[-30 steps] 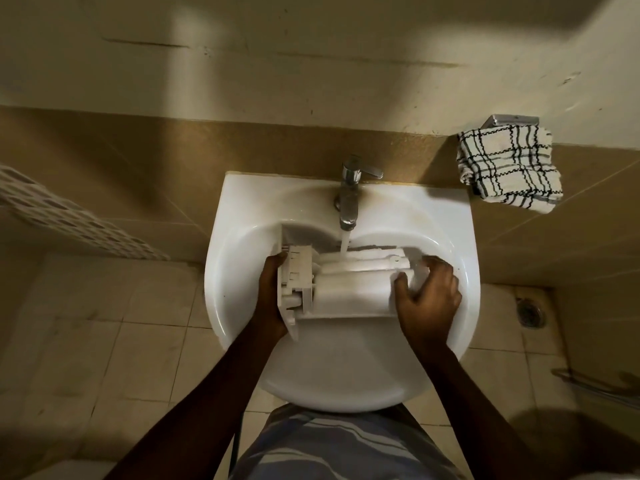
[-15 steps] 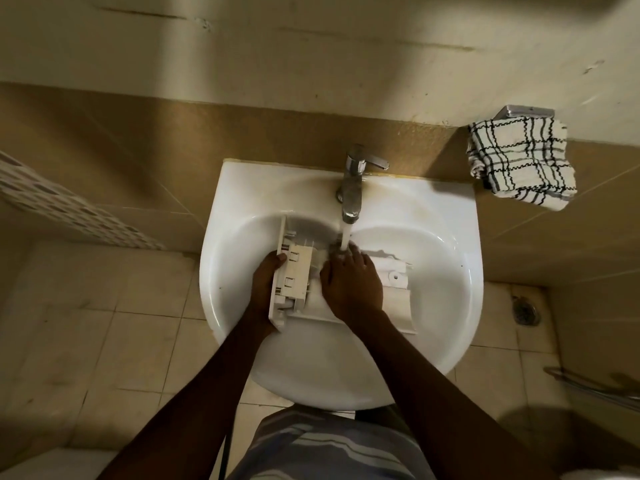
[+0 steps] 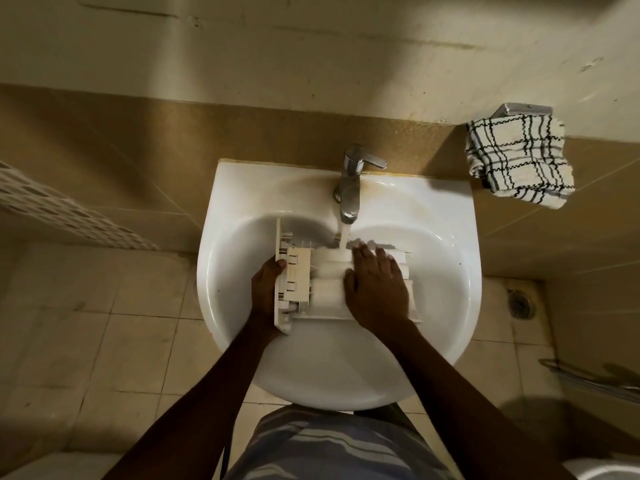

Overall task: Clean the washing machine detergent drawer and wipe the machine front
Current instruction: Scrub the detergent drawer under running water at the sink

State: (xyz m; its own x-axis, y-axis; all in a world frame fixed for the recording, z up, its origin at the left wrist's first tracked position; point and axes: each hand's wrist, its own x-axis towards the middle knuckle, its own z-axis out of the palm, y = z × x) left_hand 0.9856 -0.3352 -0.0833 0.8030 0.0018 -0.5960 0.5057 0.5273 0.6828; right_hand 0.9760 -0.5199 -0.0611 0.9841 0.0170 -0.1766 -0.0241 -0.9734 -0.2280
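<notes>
We are mid-rinse, by our reading. The drawer [image 3: 323, 294] is out of the machine and lies across the sink [image 3: 329, 368] at the centre of the frame, its front panel to the left. Water [image 3: 344, 237] runs from the tap [image 3: 349, 188] onto its far edge.

Our left hand [image 3: 265, 291] holds the panel end, fingers [image 3: 278, 265] curled round its edge. Our right hand [image 3: 377, 292] lies flat on top of the drawer, fingers [image 3: 360, 254] straight and slightly spread, holding nothing. We take it to be rubbing the plastic under the stream. We see no brush or sponge. Whether residue is left in the compartments we cannot tell, since the hand and the glare hide them.

So the first half of the task is under way, not finished: the rinse needs completing, and the drawer must go back. The wipe of the machine front looks not yet begun. The machine is out of view, and the checked cloth [image 3: 519, 161] hangs at the upper right, well apart from both hands.
</notes>
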